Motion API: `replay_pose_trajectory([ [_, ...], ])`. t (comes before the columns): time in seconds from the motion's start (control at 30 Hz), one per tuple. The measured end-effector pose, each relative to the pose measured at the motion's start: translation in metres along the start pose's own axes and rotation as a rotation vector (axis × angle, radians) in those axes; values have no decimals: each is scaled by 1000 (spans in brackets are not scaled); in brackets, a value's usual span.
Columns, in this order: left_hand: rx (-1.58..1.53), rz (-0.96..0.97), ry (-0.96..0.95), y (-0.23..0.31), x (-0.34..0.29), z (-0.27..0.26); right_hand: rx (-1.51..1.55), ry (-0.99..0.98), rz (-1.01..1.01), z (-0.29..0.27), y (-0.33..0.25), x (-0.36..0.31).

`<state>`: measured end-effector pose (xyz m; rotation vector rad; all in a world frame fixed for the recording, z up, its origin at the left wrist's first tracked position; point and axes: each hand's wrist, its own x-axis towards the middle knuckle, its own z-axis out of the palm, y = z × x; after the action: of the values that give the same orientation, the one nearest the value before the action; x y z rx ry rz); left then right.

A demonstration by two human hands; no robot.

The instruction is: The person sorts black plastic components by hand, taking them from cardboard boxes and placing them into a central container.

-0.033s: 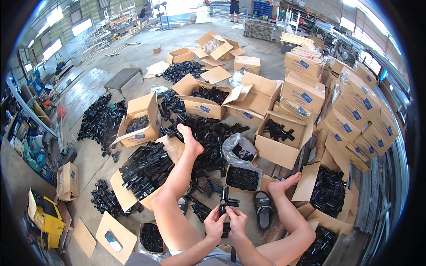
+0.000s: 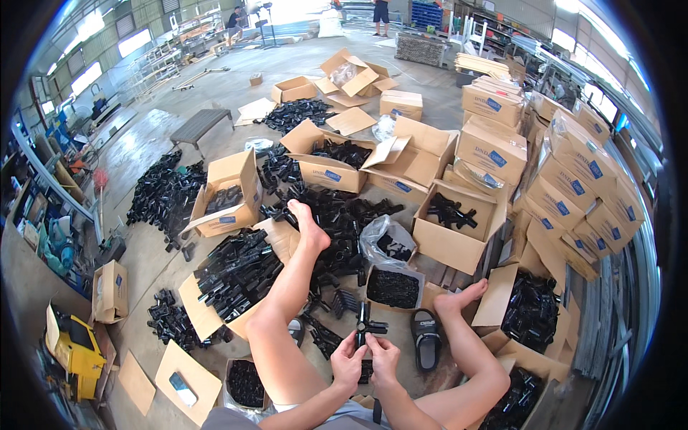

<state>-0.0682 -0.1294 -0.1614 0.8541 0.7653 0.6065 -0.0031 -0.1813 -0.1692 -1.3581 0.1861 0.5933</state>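
Note:
Between my legs, both hands hold a black branched pipe fitting upright, one arm of it pointing right. My left hand pinches its lower end from the left, and my right hand closes on the same end from the right. The fingertips meet there, hiding the fitting's bottom. Just beyond my hands stands a small box of little black parts. Loose black fittings lie on the floor left of my hands. A black slide sandal is to their right.
Open cartons of black fittings stand around me, including a carton ahead right and another by my right foot. A heap of fittings lies left of my leg. Stacked cartons rise at right. A phone rests on cardboard.

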Motion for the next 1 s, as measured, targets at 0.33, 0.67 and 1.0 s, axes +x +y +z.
replay_pose_trajectory([
  [0.33, -18, 15, -20, 3, 3, -1, -108, 10, -54, 8, -13, -11],
  [0.67, 26, -14, -8, -3, 1, -5, 7, 28, 28, 2, -2, -5],
  [1.0, 77, 45, -12, 10, -3, 8, 40, 20, 74, 3, -15, -10],
])
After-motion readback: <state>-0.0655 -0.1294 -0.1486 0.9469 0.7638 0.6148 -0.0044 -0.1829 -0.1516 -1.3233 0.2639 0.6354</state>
